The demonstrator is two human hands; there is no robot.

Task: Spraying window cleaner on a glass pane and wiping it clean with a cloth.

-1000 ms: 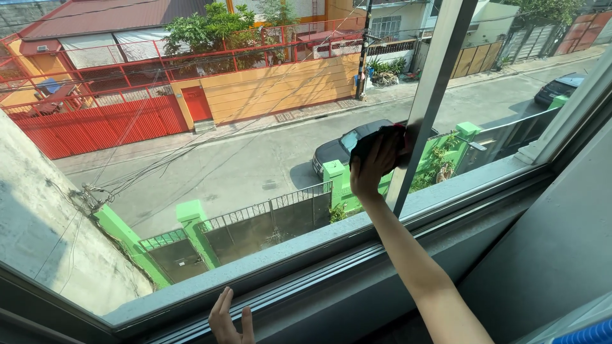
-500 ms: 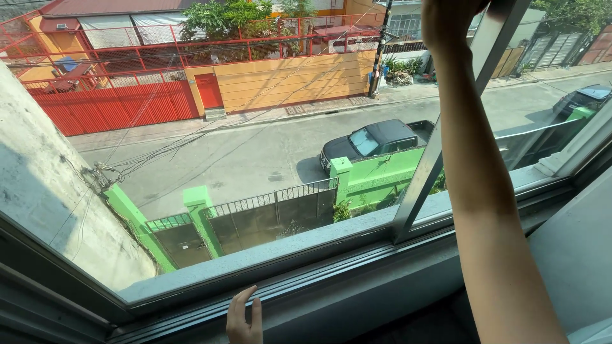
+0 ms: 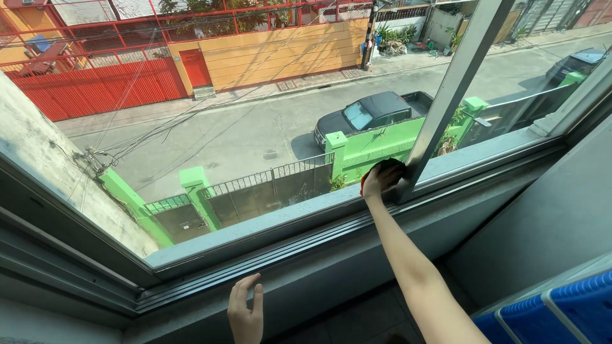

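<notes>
Right hand [image 3: 381, 181] at the end of a bare outstretched arm, fingers wrapped over a dark cloth [image 3: 382, 167] with a red edge, pressing it against the glass at the foot of the slanting metal window bar [image 3: 449, 95], just above the grey sill [image 3: 287, 226]. Cloth mostly hidden under the fingers, only its top and left edge showing. Left hand [image 3: 246, 315] low in the picture, flat and loosely spread, fingers pointing up, resting on the inner ledge just below the window track [image 3: 255, 264], well apart from the right hand. Blue slatted plastic object [image 3: 561, 312] at the bottom right corner. Beyond the glass, far below: green gate pillars and fence [image 3: 268, 191], a dark pickup truck [image 3: 370, 114] parked beside a grey street, a red metal gate [image 3: 95, 92] and an orange wall [image 3: 280, 60] across the road.
</notes>
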